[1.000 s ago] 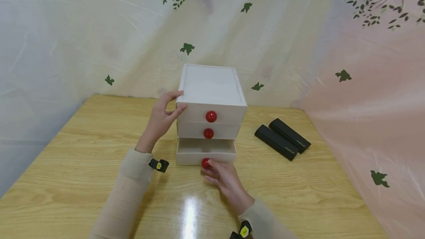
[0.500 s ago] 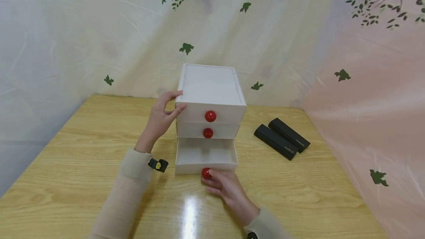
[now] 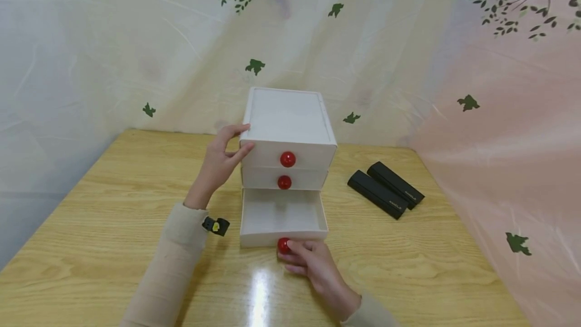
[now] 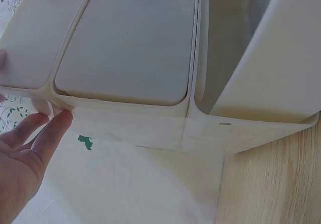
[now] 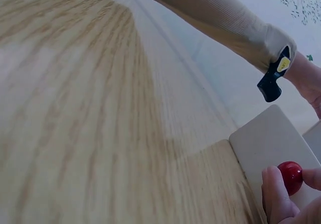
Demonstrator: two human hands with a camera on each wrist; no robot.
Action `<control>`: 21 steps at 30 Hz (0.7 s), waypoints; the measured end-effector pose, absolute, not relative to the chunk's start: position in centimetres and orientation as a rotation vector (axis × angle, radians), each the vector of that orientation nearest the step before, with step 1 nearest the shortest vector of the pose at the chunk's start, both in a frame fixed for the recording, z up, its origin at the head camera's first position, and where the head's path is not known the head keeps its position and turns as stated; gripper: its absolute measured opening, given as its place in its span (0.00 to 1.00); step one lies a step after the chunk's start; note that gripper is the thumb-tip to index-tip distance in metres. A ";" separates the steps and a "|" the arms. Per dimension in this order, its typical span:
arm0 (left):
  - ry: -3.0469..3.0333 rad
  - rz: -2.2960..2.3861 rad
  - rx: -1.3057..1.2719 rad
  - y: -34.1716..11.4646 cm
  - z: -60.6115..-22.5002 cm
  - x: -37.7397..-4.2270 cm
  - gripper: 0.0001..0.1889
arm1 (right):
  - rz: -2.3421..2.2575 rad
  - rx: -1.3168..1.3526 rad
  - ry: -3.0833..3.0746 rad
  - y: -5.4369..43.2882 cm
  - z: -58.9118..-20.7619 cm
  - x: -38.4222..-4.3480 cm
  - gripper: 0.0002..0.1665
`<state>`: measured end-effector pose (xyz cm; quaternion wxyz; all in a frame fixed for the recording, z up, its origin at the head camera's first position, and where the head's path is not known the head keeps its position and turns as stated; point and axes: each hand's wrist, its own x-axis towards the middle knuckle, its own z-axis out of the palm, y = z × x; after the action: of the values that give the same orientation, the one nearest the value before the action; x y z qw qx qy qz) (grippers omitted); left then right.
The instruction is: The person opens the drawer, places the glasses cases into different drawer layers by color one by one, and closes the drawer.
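In the middle of the table stands a white drawer cabinet [image 3: 290, 115] with three drawers, each with a red ball knob. The top drawer [image 3: 265, 154] and middle drawer [image 3: 258, 177] are closed. Pulled out toward me, the bottom drawer [image 3: 258, 239] shows a bare inside. My right hand [image 3: 320, 269] pinches its red knob [image 5: 291, 178] between thumb and fingers. At the cabinet's upper left front corner rests my left hand [image 3: 220, 160], thumb on the front, index finger at the top edge. The left wrist view shows its fairly straight fingers [image 4: 52, 136] against the cabinet's side.
Two black oblong cases [image 3: 379, 194] lie side by side on the wooden table [image 3: 113, 246], right of the cabinet. Behind the table hangs a pale curtain [image 3: 195, 64] with leaf prints.
My right hand has drawn the bottom drawer farther out toward me, holding its knob throughout. The left hand has stayed at the cabinet's corner.
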<state>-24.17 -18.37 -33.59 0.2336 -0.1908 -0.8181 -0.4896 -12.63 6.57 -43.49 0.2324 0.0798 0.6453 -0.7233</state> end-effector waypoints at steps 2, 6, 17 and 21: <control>-2.248 -1.348 -0.522 -18.4 -33.6 -24.2 0.22 | -1.980 0.216 1.791 6.6 -43.5 -12.5 0.23; -2.254 -1.345 -0.518 -18.3 -33.6 -24.2 0.23 | -1.974 0.195 1.813 6.7 -43.4 -12.2 0.22; -2.256 -1.336 -0.518 -18.3 -33.6 -24.2 0.23 | -1.935 0.141 1.924 6.9 -43.6 -11.5 0.20; -2.251 -1.329 -0.524 -18.4 -33.7 -24.3 0.23 | -1.933 0.134 1.942 7.0 -43.5 -11.4 0.19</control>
<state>-24.27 -18.39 -33.66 0.2357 -0.1912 -0.8205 -0.4844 -11.41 6.99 -43.52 0.1977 0.0478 0.6939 -0.6907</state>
